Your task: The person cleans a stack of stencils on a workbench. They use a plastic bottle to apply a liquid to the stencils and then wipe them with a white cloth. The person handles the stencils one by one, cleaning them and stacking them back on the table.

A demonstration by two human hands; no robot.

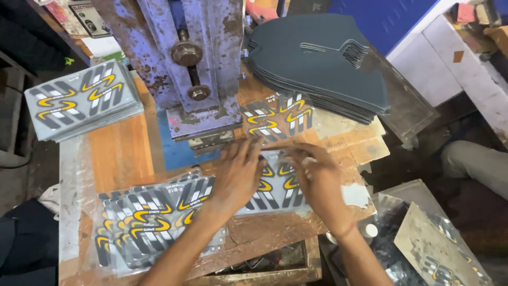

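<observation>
Both hands, left hand (238,172) & right hand (315,177), lie flat w/ fingers spread on a clear sticker sheet (275,182) on the desk (121,153), just under the press (198,69); lining it up, I think, next needs a careful slide.

Grey sheets (84,100) bear yellow-and-black stripes; the press (196,63) is rusty blue-purple.

Workshop: rusty press machine (198,69), stacked cut sheets (323,63).
</observation>
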